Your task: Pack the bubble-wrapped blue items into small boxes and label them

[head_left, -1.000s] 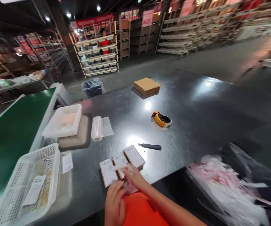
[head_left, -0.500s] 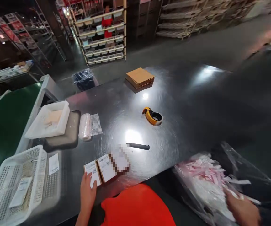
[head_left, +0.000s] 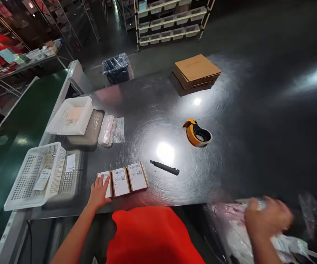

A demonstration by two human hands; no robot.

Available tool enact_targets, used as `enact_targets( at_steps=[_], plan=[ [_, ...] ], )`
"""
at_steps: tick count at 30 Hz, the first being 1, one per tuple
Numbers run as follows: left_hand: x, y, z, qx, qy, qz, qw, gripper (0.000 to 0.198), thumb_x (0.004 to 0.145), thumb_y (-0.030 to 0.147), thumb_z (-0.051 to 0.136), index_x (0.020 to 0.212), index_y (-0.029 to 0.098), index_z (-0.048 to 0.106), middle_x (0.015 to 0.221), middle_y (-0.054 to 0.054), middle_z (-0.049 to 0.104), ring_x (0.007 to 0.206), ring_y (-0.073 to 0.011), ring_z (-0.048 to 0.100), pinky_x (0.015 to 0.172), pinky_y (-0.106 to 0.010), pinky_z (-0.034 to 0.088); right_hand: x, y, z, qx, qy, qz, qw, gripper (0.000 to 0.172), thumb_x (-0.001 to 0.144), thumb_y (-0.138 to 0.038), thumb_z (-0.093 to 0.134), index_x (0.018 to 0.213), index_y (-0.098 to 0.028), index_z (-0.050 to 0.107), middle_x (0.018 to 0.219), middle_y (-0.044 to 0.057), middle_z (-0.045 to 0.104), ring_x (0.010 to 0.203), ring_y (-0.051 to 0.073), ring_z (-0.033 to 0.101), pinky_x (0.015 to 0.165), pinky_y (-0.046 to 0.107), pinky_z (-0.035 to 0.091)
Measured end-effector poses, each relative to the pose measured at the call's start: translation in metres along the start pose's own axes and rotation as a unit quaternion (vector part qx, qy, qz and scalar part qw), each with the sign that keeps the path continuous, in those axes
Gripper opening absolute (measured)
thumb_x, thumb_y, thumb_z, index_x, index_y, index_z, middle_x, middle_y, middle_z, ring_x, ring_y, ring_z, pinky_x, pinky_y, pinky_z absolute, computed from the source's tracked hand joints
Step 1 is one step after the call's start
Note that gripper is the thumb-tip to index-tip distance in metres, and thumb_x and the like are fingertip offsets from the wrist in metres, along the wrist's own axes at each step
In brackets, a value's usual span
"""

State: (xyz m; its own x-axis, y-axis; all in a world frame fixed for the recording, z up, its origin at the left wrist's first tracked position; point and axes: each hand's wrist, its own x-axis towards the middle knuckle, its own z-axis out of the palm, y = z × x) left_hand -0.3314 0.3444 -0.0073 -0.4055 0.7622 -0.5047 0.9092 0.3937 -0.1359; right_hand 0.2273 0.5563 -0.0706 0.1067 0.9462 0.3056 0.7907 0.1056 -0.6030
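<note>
My left hand (head_left: 98,191) lies with fingers spread on the leftmost labelled small box (head_left: 108,189). Beside it, in a row along the table's near edge, are a middle labelled box (head_left: 120,182) and a right-hand labelled box (head_left: 137,176). Over a clear plastic bag of white and pink scraps (head_left: 234,234) at the lower right is my right hand (head_left: 268,216). Its fingers look bent but are blurred, and I cannot make out whether they hold anything. A black utility knife (head_left: 164,167) lies to the right of the boxes.
An orange tape dispenser (head_left: 197,134) and a stack of brown cardboard (head_left: 197,71) sit farther back on the dark table. Two white baskets, a solid-looking one (head_left: 85,119) and a perforated one (head_left: 56,172), stand at left near bubble wrap (head_left: 107,130). A green conveyor (head_left: 23,135) runs alongside.
The view has swung, so the table and its things appear shifted. My right hand has lifted from beside the scraps to above them. My left hand stays on the leftmost box.
</note>
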Motion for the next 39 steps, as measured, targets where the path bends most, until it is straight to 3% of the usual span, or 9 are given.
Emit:
enact_targets(
  at_steps=[2,5,7,10,19,27,32,36,39],
  plan=[
    [0.004,-0.002,-0.007,-0.013,-0.001,0.004,1.000,0.104,0.068,0.039,0.081,0.158,0.024,0.030,0.165,-0.020,0.029,0.152,-0.0410,0.028,0.120,-0.058,0.026,-0.007,-0.058,0.052,0.016,-0.016,-0.042,0.999,0.064,0.100,-0.049,0.038,0.149,-0.010,0.046,0.151,0.029,0.043,0.141,0.044,0.038,0.112,0.063,0.030],
    [0.012,-0.003,-0.012,-0.038,0.056,0.026,0.997,0.084,0.085,0.052,0.063,0.157,0.020,0.033,0.164,-0.020,0.033,0.153,-0.0386,0.026,0.122,-0.060,0.022,-0.033,-0.171,0.128,0.093,-0.192,-0.215,0.953,0.051,0.101,-0.041,0.036,0.141,-0.014,0.054,0.146,0.021,0.053,0.137,0.037,0.045,0.110,0.057,0.040],
    [0.018,0.002,-0.010,-0.039,0.103,0.059,0.992,0.080,0.089,0.055,0.056,0.157,0.018,0.034,0.166,-0.021,0.027,0.154,-0.0397,0.022,0.123,-0.062,0.018,-0.053,-0.235,0.167,0.072,-0.315,-0.321,0.890,0.053,0.100,-0.036,0.039,0.147,-0.013,0.049,0.158,0.018,0.041,0.147,0.034,0.034,0.119,0.057,0.029],
    [0.030,0.019,0.002,-0.027,0.150,0.144,0.978,0.086,0.086,0.061,0.059,0.157,0.019,0.034,0.167,-0.021,0.022,0.155,-0.0422,0.017,0.122,-0.068,0.011,-0.074,-0.286,0.200,0.018,-0.383,-0.384,0.840,0.065,0.099,-0.047,0.046,0.153,-0.010,0.042,0.163,0.018,0.032,0.152,0.036,0.024,0.123,0.060,0.017],
    [0.052,0.068,0.045,-0.061,0.201,0.202,0.957,0.099,0.087,0.070,0.049,0.161,0.014,0.015,0.168,-0.024,0.015,0.155,-0.0451,0.014,0.121,-0.072,0.011,-0.077,-0.288,0.211,-0.077,-0.407,-0.353,0.839,0.077,0.098,-0.063,0.038,0.155,-0.011,0.038,0.154,0.023,0.045,0.141,0.043,0.035,0.114,0.065,0.022],
    [0.059,0.076,0.043,-0.107,0.194,0.207,0.953,0.101,0.086,0.069,0.051,0.161,0.013,0.014,0.168,-0.023,0.013,0.155,-0.0450,0.013,0.121,-0.073,0.010,-0.070,-0.298,0.206,-0.121,-0.395,-0.356,0.838,0.068,0.100,-0.057,0.033,0.152,-0.014,0.043,0.153,0.019,0.047,0.139,0.039,0.037,0.113,0.060,0.025],
    [0.059,0.062,0.034,-0.145,0.190,0.230,0.943,0.090,0.091,0.067,0.044,0.160,0.013,0.023,0.168,-0.019,0.021,0.156,-0.0384,0.018,0.124,-0.066,0.017,-0.076,-0.294,0.210,-0.160,-0.384,-0.374,0.829,0.073,0.100,-0.057,0.037,0.156,-0.011,0.037,0.163,0.018,0.033,0.149,0.041,0.025,0.117,0.062,0.023],
    [0.047,0.028,0.040,-0.191,0.248,0.076,0.946,0.070,0.099,0.048,0.039,0.158,0.011,0.029,0.167,-0.021,0.024,0.156,-0.0372,0.017,0.124,-0.064,0.016,-0.081,-0.293,0.209,-0.166,-0.370,-0.376,0.833,0.071,0.101,-0.054,0.037,0.157,-0.012,0.034,0.165,0.018,0.027,0.152,0.040,0.021,0.118,0.066,0.019],
    [0.039,0.007,0.049,-0.269,0.211,-0.066,0.938,0.088,0.091,0.057,0.053,0.158,0.008,0.024,0.164,-0.029,0.023,0.152,-0.0470,0.023,0.118,-0.068,0.026,-0.085,-0.302,0.208,-0.151,-0.365,-0.391,0.831,0.073,0.098,-0.061,0.041,0.158,-0.020,0.034,0.166,0.015,0.027,0.152,0.043,0.019,0.116,0.075,0.014]
  ],
)
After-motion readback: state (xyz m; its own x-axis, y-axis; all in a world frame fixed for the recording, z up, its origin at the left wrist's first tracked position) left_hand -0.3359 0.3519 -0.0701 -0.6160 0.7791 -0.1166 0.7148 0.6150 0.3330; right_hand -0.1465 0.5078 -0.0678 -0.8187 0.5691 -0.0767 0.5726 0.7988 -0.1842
